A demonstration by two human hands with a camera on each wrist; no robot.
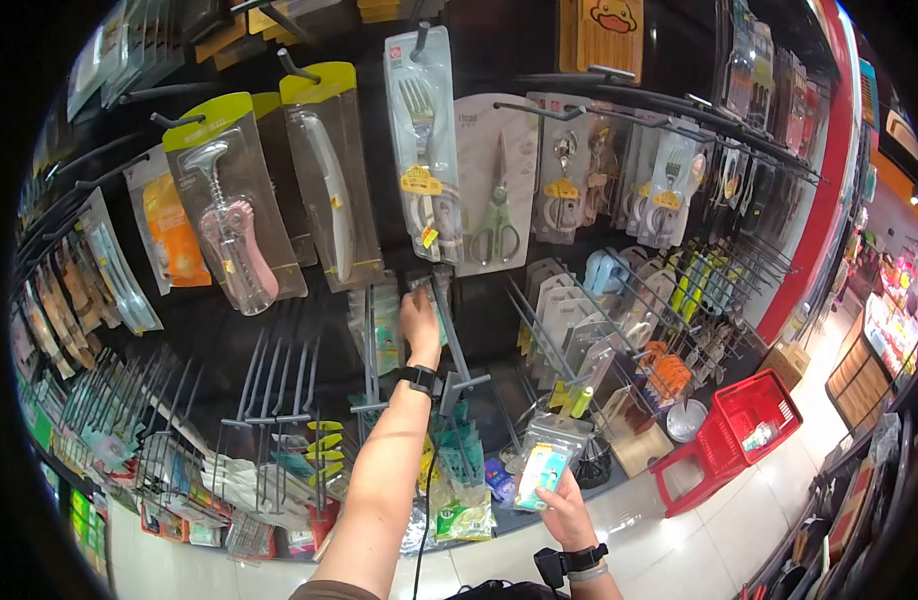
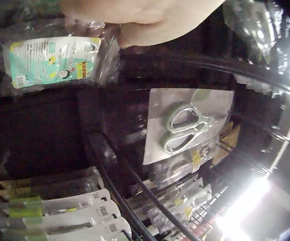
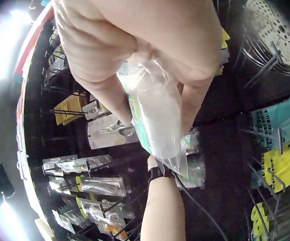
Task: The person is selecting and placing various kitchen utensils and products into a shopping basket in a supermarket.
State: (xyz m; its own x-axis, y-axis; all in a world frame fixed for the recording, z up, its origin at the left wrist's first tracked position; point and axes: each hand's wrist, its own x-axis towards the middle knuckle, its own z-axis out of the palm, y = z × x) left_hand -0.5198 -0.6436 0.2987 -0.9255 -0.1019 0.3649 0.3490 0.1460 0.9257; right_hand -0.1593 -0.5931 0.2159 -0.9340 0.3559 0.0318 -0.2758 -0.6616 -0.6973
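Nearest me, the right hand (image 1: 569,515) is curled round a clear packet (image 1: 546,462) with a green-and-yellow card. Thumb and fingers pinch its sides, and it is held low in front of the rack. Higher up, the left hand (image 1: 420,322) is at a hanging packet (image 2: 52,63) beside a peg (image 1: 451,335). Its fingers lie over the packet's top edge, but I cannot tell whether they pinch it or merely touch it. Scissors (image 1: 496,215) hang behind. I judge the step in hand is sorting packets at that peg. The next move calls for lining a packet's top up squarely with the peg's tip.
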